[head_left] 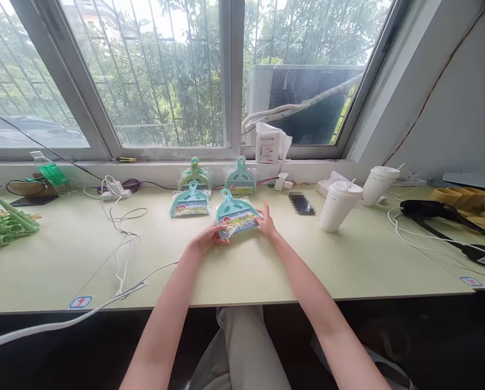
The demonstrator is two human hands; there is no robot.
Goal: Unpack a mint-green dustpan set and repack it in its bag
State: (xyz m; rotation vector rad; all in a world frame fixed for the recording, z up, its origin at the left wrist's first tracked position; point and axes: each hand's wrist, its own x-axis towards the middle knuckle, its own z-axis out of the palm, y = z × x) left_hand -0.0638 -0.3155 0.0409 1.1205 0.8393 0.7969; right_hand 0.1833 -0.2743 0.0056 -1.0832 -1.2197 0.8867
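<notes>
dustpan set, teal, in clear wrap, lies flat near the middle of the table, handle pointing far. left hand pinches its near left corner, fingers curled onto the wrap edge, thumb on top; a narrow grip, closed on the pack. right hand sits at its right edge, fingers spread and laid against the side, touching; cannot tell if it clamps or only steadies. both forearms reach in from the near edge.

just far left of it, a second set flat on the table, apart from the held one. farther back, two more sets by the sill. white cable loops left of the hands. two white cups with lids stand to the right, well apart. green clips heaped at the far left. black tool at the far right edge.
</notes>
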